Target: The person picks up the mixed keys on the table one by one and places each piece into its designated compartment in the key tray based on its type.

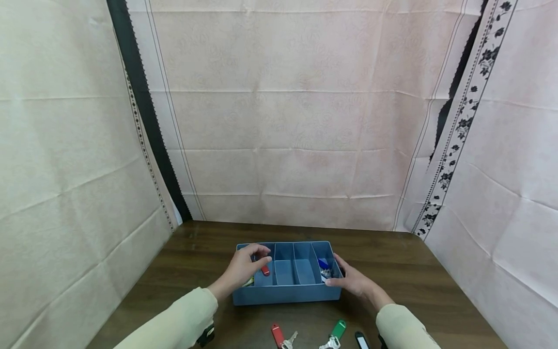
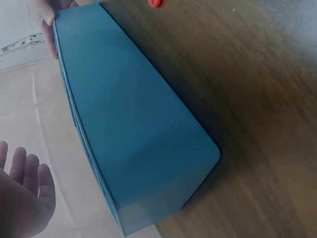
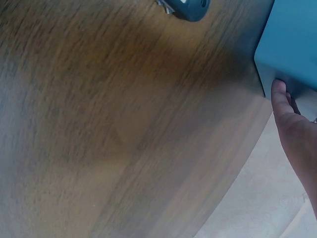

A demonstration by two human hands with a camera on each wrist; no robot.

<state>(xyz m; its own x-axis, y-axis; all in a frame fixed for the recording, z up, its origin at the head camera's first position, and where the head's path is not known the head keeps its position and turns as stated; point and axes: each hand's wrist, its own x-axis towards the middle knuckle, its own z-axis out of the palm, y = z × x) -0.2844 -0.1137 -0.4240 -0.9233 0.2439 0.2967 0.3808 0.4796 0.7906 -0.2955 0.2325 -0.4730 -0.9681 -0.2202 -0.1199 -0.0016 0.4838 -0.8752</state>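
Note:
A blue divided box (image 1: 285,294) stands on the table. My left hand (image 1: 245,261) hovers over its left end, fingers loosely bent and nothing visible between them. Below that hand a red key tag (image 1: 265,270) lies in the box, and a bit of something yellow (image 1: 248,282) shows near the front left corner. At the right end my right hand (image 1: 355,281) grips the box, thumb over the front corner and fingers along the side wall. A blue key tag (image 1: 323,264) with keys lies in the rightmost compartment. The left wrist view shows the box's long wall.
In front of the box lie a red tag (image 1: 277,335) with keys, a green tag (image 1: 338,329) with keys and a black tag (image 1: 361,340) with a white label. Pale cloth (image 1: 283,121) hangs behind and on both sides of the wooden table (image 1: 209,252).

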